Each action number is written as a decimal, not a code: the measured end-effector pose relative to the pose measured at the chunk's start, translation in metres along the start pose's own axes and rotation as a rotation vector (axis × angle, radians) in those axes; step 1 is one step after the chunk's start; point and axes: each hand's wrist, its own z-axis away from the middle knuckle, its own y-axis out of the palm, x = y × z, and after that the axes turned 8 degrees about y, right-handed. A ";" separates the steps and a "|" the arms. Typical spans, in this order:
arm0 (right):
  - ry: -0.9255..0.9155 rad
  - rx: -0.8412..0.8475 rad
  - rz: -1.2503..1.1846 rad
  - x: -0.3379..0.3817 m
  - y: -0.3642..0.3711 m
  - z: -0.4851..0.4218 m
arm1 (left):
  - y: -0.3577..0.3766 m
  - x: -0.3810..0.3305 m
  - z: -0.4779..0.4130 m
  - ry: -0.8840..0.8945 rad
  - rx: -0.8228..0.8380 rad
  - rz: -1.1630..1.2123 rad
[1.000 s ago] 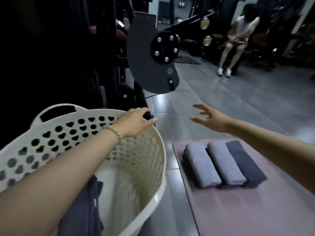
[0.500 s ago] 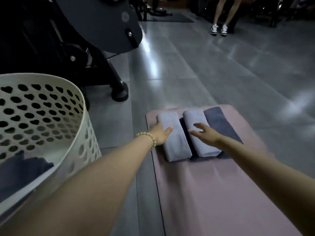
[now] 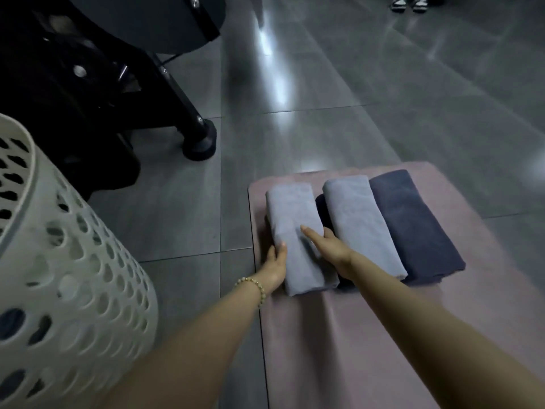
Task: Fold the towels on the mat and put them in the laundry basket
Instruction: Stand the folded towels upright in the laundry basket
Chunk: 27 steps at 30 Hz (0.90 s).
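Closed onto the left grey towel [image 3: 290, 214] with both hands since half a second ago, after only reaching toward the row. Left hand [image 3: 275, 267] clasping the towel's left edge, thumb on top, fingers out of sight underneath. Right hand [image 3: 328, 246] gripping the right edge, thumb laid across the top, fingers tucked into the gap beside it.

Beyond the hands, grey tiled floor [image 3: 339, 113], glossy, streaked with pale reflections. Well left of and beyond the left hand, a black gym machine [image 3: 88, 84], one round foot planted on the tiles. Left of the left forearm, a white laundry basket [image 3: 73, 276] pierced with holes, standing on the floor apart from the mat. Under both hands, a pink mat [image 3: 339, 349], folded towels side by side at its far end. Just right of the right hand, a second grey towel [image 3: 359, 219], then a dark towel [image 3: 413, 225] touching it. On the left wrist, a bead bracelet [image 3: 253, 286].

Cut off at the top edge, far beyond the right hand, a pair of white shoes [image 3: 408, 2], wearer out of frame. Basket rim and inside mostly lost past the left edge. Dark fabric [image 3: 11, 320] glimpsed through the lower holes, blurred. Between the two grey towels, a dark layer [image 3: 321, 208] underneath, too covered to identify.
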 end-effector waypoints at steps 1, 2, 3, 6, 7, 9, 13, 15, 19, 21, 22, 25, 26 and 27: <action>0.017 -0.007 -0.017 -0.001 0.001 -0.007 | 0.003 0.002 -0.003 -0.022 -0.007 -0.001; 0.036 -0.007 -0.039 -0.001 0.001 -0.011 | 0.005 0.003 -0.005 -0.047 -0.011 0.013; 0.055 -0.005 -0.064 -0.001 0.002 -0.014 | 0.007 0.006 -0.008 -0.051 -0.022 0.034; 0.121 0.003 -0.147 -0.005 -0.001 -0.026 | 0.011 0.008 -0.012 -0.092 -0.052 0.160; 0.141 0.002 -0.154 -0.003 0.000 -0.028 | 0.011 0.009 -0.015 -0.111 -0.066 0.214; 0.165 0.014 -0.142 0.000 0.003 -0.026 | 0.012 0.013 -0.019 -0.158 -0.111 0.347; 0.229 0.106 -0.165 -0.004 0.009 -0.013 | 0.000 0.008 -0.006 -0.155 -0.064 0.496; 0.240 0.162 -0.236 -0.004 0.015 0.000 | -0.010 0.003 0.005 -0.136 -0.029 0.520; 0.162 0.206 -0.313 0.010 0.024 0.036 | -0.034 -0.018 0.023 -0.042 0.018 0.479; 0.077 0.202 -0.333 0.030 0.026 0.057 | -0.046 -0.041 0.030 0.022 0.050 0.465; 0.032 0.209 -0.342 0.042 0.026 0.069 | -0.052 -0.054 0.034 0.061 0.059 0.456; -0.088 0.189 -0.325 0.084 0.029 0.107 | -0.074 -0.101 0.053 0.162 0.081 0.407; -0.120 0.180 -0.311 0.099 0.030 0.120 | -0.082 -0.118 0.064 0.211 0.105 0.376; -0.146 0.165 -0.291 0.114 0.032 0.133 | -0.090 -0.136 0.075 0.255 0.133 0.337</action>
